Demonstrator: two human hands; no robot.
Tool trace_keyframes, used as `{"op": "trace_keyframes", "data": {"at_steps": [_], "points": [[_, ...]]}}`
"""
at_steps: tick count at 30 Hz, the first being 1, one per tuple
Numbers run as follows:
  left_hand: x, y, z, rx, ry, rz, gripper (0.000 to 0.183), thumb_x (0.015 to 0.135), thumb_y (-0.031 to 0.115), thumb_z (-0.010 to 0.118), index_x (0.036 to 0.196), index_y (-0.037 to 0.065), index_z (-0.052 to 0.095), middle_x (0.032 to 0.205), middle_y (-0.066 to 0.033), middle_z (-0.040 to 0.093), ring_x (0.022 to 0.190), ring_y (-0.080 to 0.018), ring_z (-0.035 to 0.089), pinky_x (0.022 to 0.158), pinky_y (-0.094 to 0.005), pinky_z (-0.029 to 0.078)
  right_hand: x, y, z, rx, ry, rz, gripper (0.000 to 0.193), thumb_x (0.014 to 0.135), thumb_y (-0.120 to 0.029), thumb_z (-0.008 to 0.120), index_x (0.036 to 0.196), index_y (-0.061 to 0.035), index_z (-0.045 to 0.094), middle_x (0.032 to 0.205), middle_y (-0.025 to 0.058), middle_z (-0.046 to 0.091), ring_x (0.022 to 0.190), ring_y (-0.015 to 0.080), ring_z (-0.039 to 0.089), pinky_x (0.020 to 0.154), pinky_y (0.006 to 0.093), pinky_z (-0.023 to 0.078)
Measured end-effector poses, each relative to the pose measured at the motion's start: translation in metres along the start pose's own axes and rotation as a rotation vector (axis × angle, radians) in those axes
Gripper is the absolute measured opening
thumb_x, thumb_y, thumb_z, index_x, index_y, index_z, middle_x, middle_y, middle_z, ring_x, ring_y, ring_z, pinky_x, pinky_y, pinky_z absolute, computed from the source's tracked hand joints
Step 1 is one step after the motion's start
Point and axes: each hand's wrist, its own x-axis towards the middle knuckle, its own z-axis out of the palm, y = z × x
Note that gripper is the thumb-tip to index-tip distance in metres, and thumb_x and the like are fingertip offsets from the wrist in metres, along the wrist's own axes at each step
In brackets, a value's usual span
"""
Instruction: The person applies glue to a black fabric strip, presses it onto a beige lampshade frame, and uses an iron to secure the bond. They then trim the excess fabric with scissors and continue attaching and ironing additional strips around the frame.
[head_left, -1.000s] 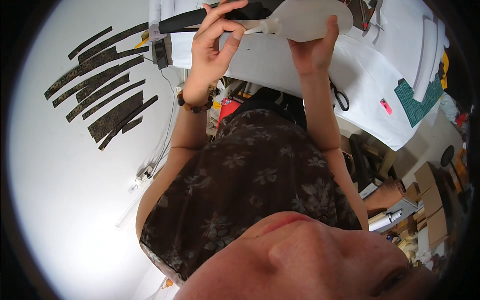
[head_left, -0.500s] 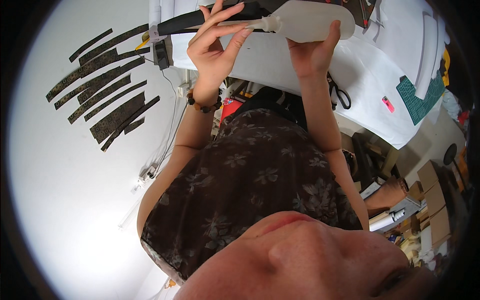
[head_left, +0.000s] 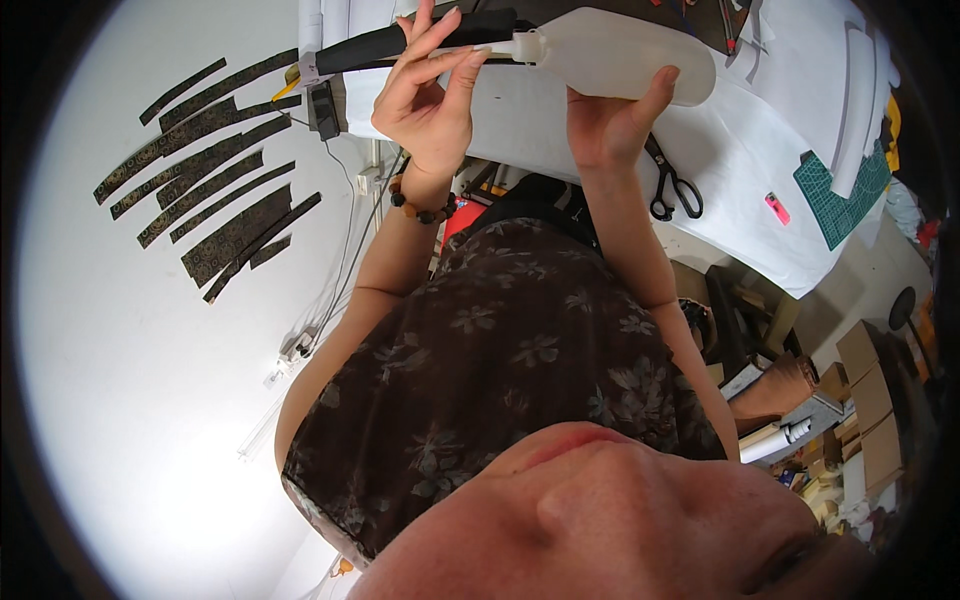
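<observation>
A translucent white squeeze bottle [head_left: 625,55] lies on its side in the air above the table, its narrow nozzle pointing left. My right hand [head_left: 612,125] is wrapped round the body from below, with the thumb up along the near side and the other fingers hidden behind it. At the tip of the nozzle, the thumb and forefinger of my left hand [head_left: 428,108] pinch together while the other fingers stay raised. Whether a small cap sits between them is too small to make out. Just behind the left hand are dark strips of material [head_left: 350,48].
Black-handled scissors [head_left: 674,190] lie by my right forearm on the white-covered table [head_left: 735,150]. Farther right are a pink object [head_left: 776,209], a green cutting mat [head_left: 840,200] and white rolls [head_left: 855,110]. Dark patterned strips [head_left: 235,235] hang on the left wall.
The bottle has tilted, its base dropping slightly. Both hands have shifted a little to the left, my right wrist uncovering more of the scissors.
</observation>
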Motion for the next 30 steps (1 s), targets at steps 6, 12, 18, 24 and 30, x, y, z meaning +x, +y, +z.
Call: {"op": "trace_keyframes", "data": {"at_steps": [6, 12, 18, 24, 30], "points": [[0.001, 0.001, -0.002, 0.001, 0.023, -0.033, 0.017, 0.083, -0.014, 0.076, 0.097, -0.003, 0.074, 0.125, -0.0235, 0.07, 0.136, -0.042, 0.053, 0.115, -0.0494, 0.043, 0.001, 0.003, 0.001, 0.006, -0.03, -0.033, 0.064, 0.104, -0.056, 0.051, 0.151, -0.0132, 0.043, 0.144, 0.0066, 0.056, 0.133, 0.0275, 0.053, 0.113, 0.0469, 0.042], [0.0, 0.004, 0.001, 0.008, 0.035, -0.07, 0.016, 0.084, -0.014, 0.075, 0.097, -0.004, 0.074, 0.125, -0.0236, 0.07, 0.136, -0.0412, 0.053, 0.114, -0.0489, 0.043, 0.003, 0.002, -0.012, 0.233, -0.038, 0.027, 0.065, 0.103, -0.056, 0.052, 0.151, -0.0119, 0.043, 0.144, 0.0068, 0.056, 0.132, 0.0278, 0.053, 0.114, 0.0465, 0.041], [0.0, 0.002, 0.0, 0.04, 0.016, -0.046, 0.015, 0.086, -0.014, 0.073, 0.097, -0.004, 0.072, 0.125, -0.0239, 0.07, 0.136, -0.041, 0.054, 0.112, -0.0467, 0.047, -0.001, 0.002, -0.006, -0.028, -0.07, -0.053, 0.065, 0.104, -0.055, 0.05, 0.151, -0.011, 0.043, 0.144, 0.0073, 0.057, 0.133, 0.028, 0.052, 0.115, 0.0461, 0.039], [-0.002, 0.005, 0.003, 0.015, 0.069, -0.086, 0.015, 0.087, -0.014, 0.072, 0.097, -0.004, 0.072, 0.124, -0.0248, 0.07, 0.136, -0.0409, 0.054, 0.111, -0.0467, 0.047, 0.001, 0.007, -0.017, 0.126, -0.084, -0.058, 0.063, 0.105, -0.053, 0.049, 0.151, -0.011, 0.043, 0.147, 0.0078, 0.055, 0.136, 0.0283, 0.051, 0.117, 0.0464, 0.037], [0.001, 0.002, 0.0, 0.048, 0.003, -0.039, 0.012, 0.09, -0.011, 0.071, 0.098, -0.003, 0.067, 0.124, -0.0259, 0.069, 0.137, -0.0403, 0.053, 0.116, -0.0506, 0.041, -0.001, 0.005, -0.008, -0.07, -0.071, -0.125, 0.063, 0.105, -0.051, 0.05, 0.152, -0.0107, 0.042, 0.148, 0.0093, 0.053, 0.138, 0.0294, 0.049, 0.118, 0.0471, 0.036]]}}
